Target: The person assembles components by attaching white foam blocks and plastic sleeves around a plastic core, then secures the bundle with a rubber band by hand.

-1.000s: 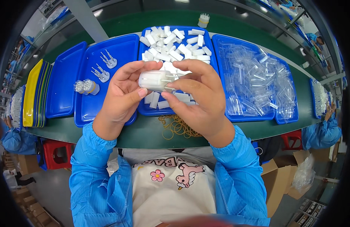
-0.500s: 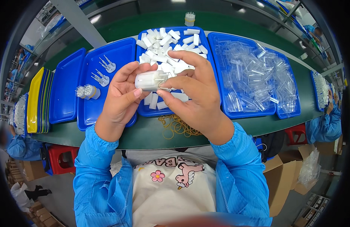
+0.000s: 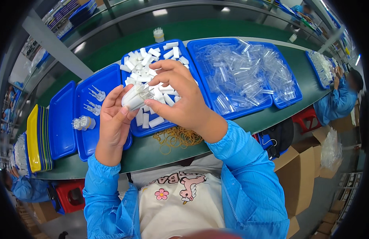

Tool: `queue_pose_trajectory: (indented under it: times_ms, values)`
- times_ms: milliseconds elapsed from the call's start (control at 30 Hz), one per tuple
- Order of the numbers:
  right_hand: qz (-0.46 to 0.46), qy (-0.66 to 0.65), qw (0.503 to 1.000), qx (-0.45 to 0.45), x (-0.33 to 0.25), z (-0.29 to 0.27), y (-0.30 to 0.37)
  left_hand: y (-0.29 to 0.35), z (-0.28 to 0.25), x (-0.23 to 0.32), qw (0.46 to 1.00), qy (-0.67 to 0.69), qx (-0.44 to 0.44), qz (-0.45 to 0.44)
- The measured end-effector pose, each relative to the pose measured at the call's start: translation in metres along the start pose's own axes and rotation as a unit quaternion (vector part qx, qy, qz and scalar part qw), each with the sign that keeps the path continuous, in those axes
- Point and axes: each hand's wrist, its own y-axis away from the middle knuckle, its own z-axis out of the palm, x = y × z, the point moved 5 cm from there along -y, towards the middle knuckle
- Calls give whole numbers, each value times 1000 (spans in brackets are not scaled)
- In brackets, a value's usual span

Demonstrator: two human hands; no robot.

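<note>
My left hand (image 3: pixel 117 115) is closed round a bundle of white cylinders (image 3: pixel 132 98), tilted so that its end with thin clear prongs points right. At that pronged end is my right hand (image 3: pixel 178 93), its fingers spread and the thumb and forefinger on either side of the prongs. Whether those fingertips touch the prongs cannot be made out. Beneath and behind both hands lies a blue tray (image 3: pixel 194 71) of loose white cylinders (image 3: pixel 146 59). Tan rubber bands (image 3: pixel 176 139) lie in a tangle on the green table near me.
Right of centre, blue trays (image 3: pixel 201 81) hold clear plastic tubes (image 3: pixel 236 67). A blue tray (image 3: pixel 108 75) on the left carries pronged pieces (image 3: pixel 97 93) and banded white bundles (image 3: pixel 84 123). Farther left stand stacked yellow trays (image 3: pixel 33 135). Another banded bundle (image 3: pixel 158 34) stands at the back.
The whole view has turned and shifted. My right thumb and forefinger, pinched at the bundle's end before, are now wider apart. The bundle stays in my left hand and tilts more.
</note>
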Motion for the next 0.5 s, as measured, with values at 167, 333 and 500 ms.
queue_pose_trajectory:
  times_ms: [167,333,500]
  values:
    - [-47,135,989,38,15,-35,-7,-9,-6,-2,999,17,27,12]
    - [-26,499,856,132,42,-112,-17,-14,-24,1,988,82,130,25]
    - [363,545,743,-140,101,-151,3,-5,-32,-1,988,100,117,0]
